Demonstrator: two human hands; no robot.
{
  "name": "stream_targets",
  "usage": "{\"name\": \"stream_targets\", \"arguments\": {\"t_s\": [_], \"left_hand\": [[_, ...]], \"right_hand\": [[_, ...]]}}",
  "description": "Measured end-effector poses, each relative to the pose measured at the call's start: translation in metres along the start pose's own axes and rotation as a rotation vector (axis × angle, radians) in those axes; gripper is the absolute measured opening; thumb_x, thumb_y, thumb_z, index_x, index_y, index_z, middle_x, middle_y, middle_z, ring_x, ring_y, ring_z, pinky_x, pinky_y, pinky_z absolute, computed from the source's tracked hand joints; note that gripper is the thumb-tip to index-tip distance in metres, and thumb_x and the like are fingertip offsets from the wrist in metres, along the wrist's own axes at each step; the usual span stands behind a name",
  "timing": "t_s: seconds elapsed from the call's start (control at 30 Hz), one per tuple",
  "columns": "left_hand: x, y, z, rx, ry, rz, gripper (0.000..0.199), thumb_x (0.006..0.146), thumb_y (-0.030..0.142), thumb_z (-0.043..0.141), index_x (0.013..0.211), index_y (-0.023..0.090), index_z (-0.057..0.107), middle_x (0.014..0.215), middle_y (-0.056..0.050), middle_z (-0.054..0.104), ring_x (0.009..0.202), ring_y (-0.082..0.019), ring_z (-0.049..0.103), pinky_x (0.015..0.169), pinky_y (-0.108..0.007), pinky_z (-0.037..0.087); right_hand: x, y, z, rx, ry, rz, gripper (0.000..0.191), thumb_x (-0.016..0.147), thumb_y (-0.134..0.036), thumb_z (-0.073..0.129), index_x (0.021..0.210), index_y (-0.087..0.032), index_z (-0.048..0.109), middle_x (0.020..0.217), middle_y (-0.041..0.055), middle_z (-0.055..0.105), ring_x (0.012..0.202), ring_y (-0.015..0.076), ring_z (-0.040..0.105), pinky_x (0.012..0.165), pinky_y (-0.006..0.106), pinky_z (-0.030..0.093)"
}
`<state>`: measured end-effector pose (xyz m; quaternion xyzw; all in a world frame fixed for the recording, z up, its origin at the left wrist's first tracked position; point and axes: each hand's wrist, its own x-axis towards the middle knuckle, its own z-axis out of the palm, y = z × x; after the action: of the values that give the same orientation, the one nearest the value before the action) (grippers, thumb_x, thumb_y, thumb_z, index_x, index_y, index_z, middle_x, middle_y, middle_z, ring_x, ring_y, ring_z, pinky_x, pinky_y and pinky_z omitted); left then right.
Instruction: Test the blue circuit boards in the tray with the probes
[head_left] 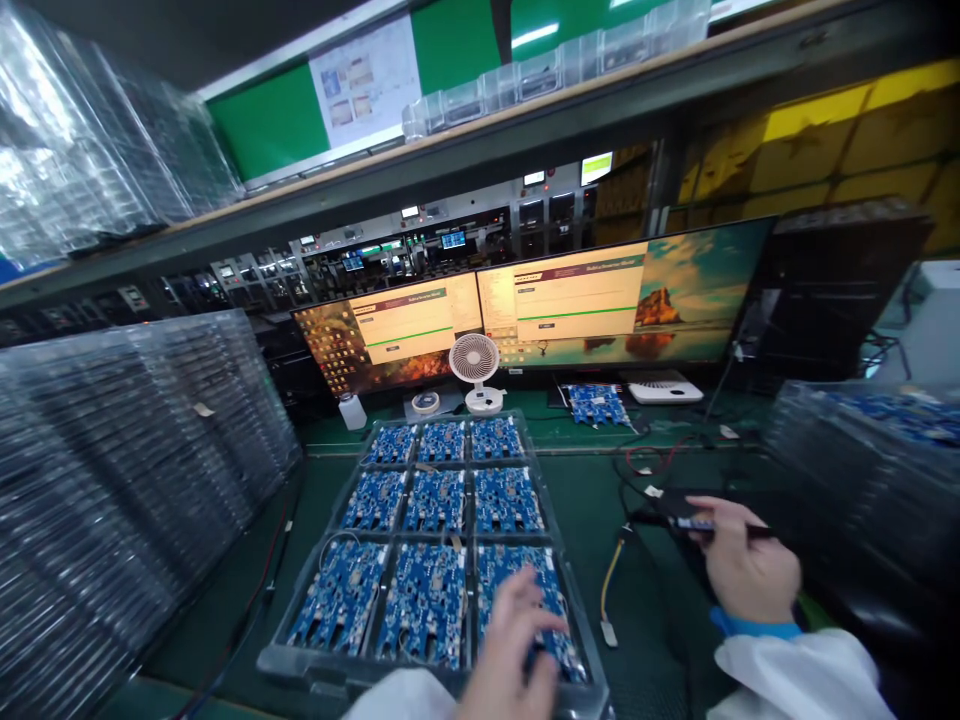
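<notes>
A clear plastic tray [274, 655] lies in front of me, with blue circuit boards in its compartments. My left hand [517, 640] is over the front right circuit board [499, 565], its fingers apart and loosely bent. Whether the fingertips touch that board I cannot tell. To the right of the tray, my right hand [750, 570] is closed around a slim, dark, pen-shaped tool [694, 523] with a pale label, pointing left. Its exact kind is unclear. Between the tray and this hand lies a short yellow cable [611, 580] with a white connector.
Tall stacks of clear trays [135, 480] stand at left; more trays [862, 450] with boards are at right. Behind are a small white fan [474, 358], two monitors [570, 300], a loose circuit board [598, 403] and a white device [664, 388]. A shelf [525, 110] crosses above.
</notes>
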<state>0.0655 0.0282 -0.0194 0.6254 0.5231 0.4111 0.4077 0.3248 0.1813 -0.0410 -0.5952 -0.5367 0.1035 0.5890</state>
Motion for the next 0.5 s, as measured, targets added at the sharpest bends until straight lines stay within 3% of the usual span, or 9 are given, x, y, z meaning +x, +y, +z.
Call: {"name": "stream_targets", "arguments": {"t_s": [0.1, 0.17, 0.23, 0.3, 0.37, 0.5], "left_hand": [[0.006, -0.017, -0.076, 0.252, 0.355, -0.075, 0.030, 0.084, 0.031, 0.047, 0.108, 0.024, 0.064, 0.149, -0.010, 0.035, 0.140, -0.030, 0.032, 0.116, -0.055, 0.024], [0.004, -0.038, -0.130, 0.454, 0.619, -0.108, 0.032, 0.081, 0.034, 0.046, 0.104, 0.020, 0.063, 0.140, -0.015, 0.043, 0.135, -0.033, 0.037, 0.115, -0.055, 0.026], [-0.006, -0.063, -0.179, 0.653, 0.782, -0.217, 0.037, 0.079, 0.034, 0.043, 0.104, 0.016, 0.063, 0.131, -0.018, 0.049, 0.130, -0.035, 0.043, 0.112, -0.055, 0.032], [-0.023, -0.086, -0.218, 0.742, 0.843, -0.322, 0.040, 0.076, 0.034, 0.040, 0.103, 0.012, 0.061, 0.120, -0.022, 0.057, 0.123, -0.037, 0.049, 0.106, -0.055, 0.038], [-0.040, -0.106, -0.245, 0.726, 0.845, -0.417, 0.042, 0.074, 0.035, 0.042, 0.103, 0.012, 0.060, 0.107, -0.021, 0.064, 0.112, -0.038, 0.058, 0.100, -0.054, 0.044], [-0.064, -0.127, -0.271, 0.380, 0.773, -0.484, 0.043, 0.065, 0.050, 0.054, 0.093, 0.019, 0.064, 0.098, -0.013, 0.072, 0.099, -0.035, 0.066, 0.098, -0.048, 0.047]], "right_hand": [[-0.012, -0.011, 0.010, 0.117, -0.028, -0.048, 0.039, 0.089, -0.050, 0.041, 0.098, -0.020, 0.065, 0.081, 0.0066, 0.071, 0.057, 0.0151, 0.060, 0.052, 0.026, 0.048], [-0.022, -0.020, 0.019, 0.175, -0.176, -0.135, 0.033, 0.087, -0.049, 0.047, 0.097, -0.022, 0.064, 0.101, 0.0086, 0.072, 0.074, 0.0181, 0.067, 0.060, 0.028, 0.054], [-0.035, -0.030, 0.029, 0.158, -0.384, -0.194, 0.029, 0.087, -0.047, 0.046, 0.092, -0.024, 0.064, 0.114, 0.0093, 0.070, 0.098, 0.0226, 0.067, 0.079, 0.035, 0.057], [-0.050, -0.041, 0.037, 0.097, -0.609, -0.184, 0.030, 0.088, -0.043, 0.041, 0.093, -0.024, 0.063, 0.120, 0.0103, 0.068, 0.111, 0.0233, 0.063, 0.096, 0.039, 0.051], [-0.066, -0.049, 0.042, 0.025, -0.758, -0.153, 0.028, 0.086, -0.037, 0.038, 0.095, -0.023, 0.060, 0.129, 0.0127, 0.062, 0.121, 0.0229, 0.057, 0.101, 0.039, 0.047], [-0.096, -0.053, 0.043, -0.039, -0.831, -0.036, 0.027, 0.078, -0.030, 0.038, 0.101, -0.022, 0.052, 0.144, 0.0179, 0.046, 0.131, 0.0228, 0.046, 0.101, 0.036, 0.044]]}}
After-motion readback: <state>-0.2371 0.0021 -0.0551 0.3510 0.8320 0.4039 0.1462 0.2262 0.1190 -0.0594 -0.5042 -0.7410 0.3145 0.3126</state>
